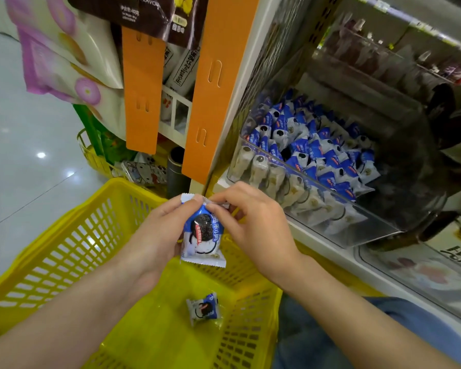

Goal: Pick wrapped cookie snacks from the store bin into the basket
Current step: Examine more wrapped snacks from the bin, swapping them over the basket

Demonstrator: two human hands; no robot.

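Over the yellow basket (64,243), the left hand (157,235) grips one wrapped cookie snack (202,235) while the right hand (253,230) pinches its top edge. A second snack (204,308) lies on the basket's bottom. Up and right of the basket, a clear bin (330,198) on the shelf holds many more. Orange strips (144,89) hang beyond the basket, and a glossy pale floor (24,155) spreads to its left.

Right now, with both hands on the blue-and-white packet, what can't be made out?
Head view:
Top of the blue-and-white wrapped cookie packet: covered by the left hand and right hand.
Near end of the yellow slatted plastic basket: cut off by the bottom edge.
Right part of the clear plastic store bin: dark, blurred.
Print on the small wrapped packet in the basket: too small.
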